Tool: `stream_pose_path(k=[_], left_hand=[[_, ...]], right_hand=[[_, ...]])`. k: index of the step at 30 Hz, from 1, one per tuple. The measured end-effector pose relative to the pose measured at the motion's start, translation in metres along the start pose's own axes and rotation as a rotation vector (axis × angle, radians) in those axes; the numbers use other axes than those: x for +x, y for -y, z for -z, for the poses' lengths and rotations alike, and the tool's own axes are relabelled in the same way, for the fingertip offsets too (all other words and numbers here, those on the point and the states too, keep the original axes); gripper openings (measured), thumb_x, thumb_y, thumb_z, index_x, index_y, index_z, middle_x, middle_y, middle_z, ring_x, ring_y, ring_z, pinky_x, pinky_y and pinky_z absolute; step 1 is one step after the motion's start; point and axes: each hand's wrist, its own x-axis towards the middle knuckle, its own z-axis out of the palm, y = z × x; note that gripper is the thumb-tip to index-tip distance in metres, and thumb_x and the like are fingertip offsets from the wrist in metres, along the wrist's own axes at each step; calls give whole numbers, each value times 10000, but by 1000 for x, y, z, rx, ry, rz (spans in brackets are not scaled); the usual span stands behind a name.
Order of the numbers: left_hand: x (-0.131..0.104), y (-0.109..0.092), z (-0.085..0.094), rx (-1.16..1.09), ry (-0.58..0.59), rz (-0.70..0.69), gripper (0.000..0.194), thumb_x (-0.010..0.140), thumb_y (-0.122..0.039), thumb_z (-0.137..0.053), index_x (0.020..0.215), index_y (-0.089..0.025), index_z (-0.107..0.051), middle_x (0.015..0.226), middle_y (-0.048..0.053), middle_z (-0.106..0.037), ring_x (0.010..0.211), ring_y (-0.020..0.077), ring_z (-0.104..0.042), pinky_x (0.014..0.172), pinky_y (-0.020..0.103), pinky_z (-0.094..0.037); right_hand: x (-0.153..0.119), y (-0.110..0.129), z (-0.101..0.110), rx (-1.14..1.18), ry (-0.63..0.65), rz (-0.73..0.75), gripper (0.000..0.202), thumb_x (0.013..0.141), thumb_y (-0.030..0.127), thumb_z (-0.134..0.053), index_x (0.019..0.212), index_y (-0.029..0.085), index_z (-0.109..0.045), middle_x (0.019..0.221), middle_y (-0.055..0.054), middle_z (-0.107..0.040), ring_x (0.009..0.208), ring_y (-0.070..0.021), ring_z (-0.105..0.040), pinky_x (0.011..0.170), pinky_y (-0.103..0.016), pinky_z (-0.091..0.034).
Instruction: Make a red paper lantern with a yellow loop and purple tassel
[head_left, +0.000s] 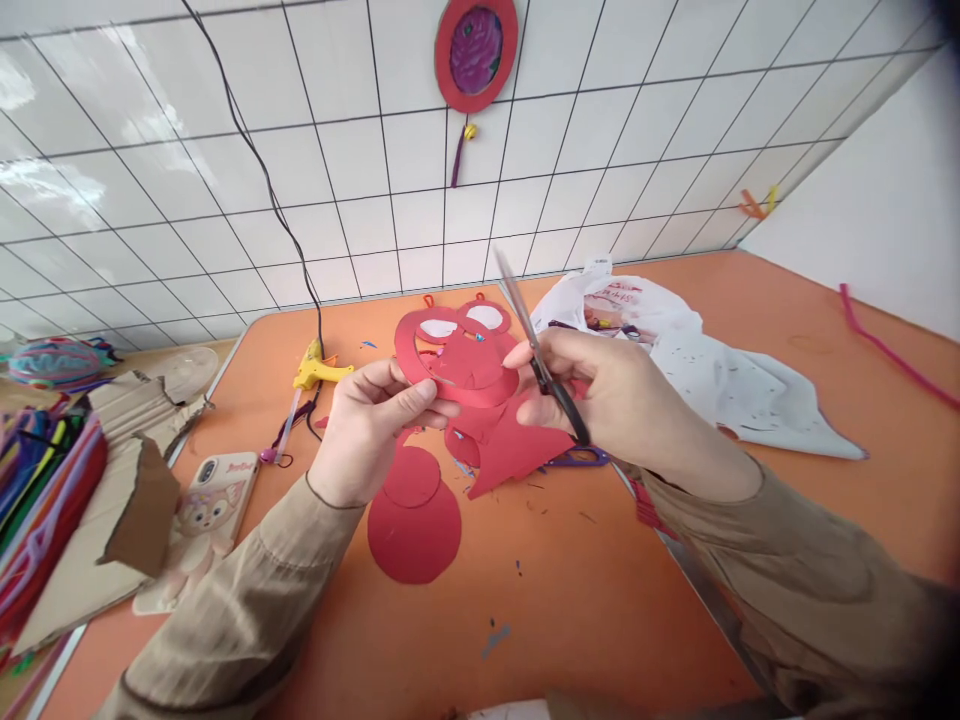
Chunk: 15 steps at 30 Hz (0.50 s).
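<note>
My left hand [369, 425] pinches the lower left edge of a red paper ring [409, 345], which is held up above the table. Black-handled scissors [551, 385] sit in my right hand [600, 395], beside the ring's right side, with their blurred blades pointing up and away. Behind and below the ring lie red paper scraps [517, 445] and more small red rings with white middles [484, 317]. Two red paper discs [415, 535] overlap on the orange table nearer to me. Purple-handled scissors [581, 458] lie partly under the red scraps.
A yellow glue gun [313, 368] with a black cord stands left of my left hand. Further left are a phone [210, 520], torn cardboard [142, 480] and colourful pipe cleaners [45, 520]. At right lies a white plastic bag [675, 350]. A red-framed ornament [477, 55] hangs on the tiled wall.
</note>
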Motion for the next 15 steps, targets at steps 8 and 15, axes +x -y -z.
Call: stream_pose_path(k=[8, 15], left_hand=[[-3, 10, -8, -124, -9, 51, 188, 652, -257, -876, 750, -151, -756, 689, 39, -768, 628, 137, -731, 589, 172, -590], [-7, 14, -12, -104, 82, 107, 137, 673, -199, -855, 763, -164, -758, 636, 37, -754, 582, 139, -716, 545, 177, -577]], right_hand=[[4, -1, -28, 563, -180, -157, 304, 705, 385, -792, 874, 243, -582, 633, 49, -554, 570, -122, -579, 565, -282, -473], [4, 4, -26, 543, -215, -158, 247, 683, 280, -779, 856, 258, -604, 682, 35, -528, 578, -116, -512, 570, -300, -430]])
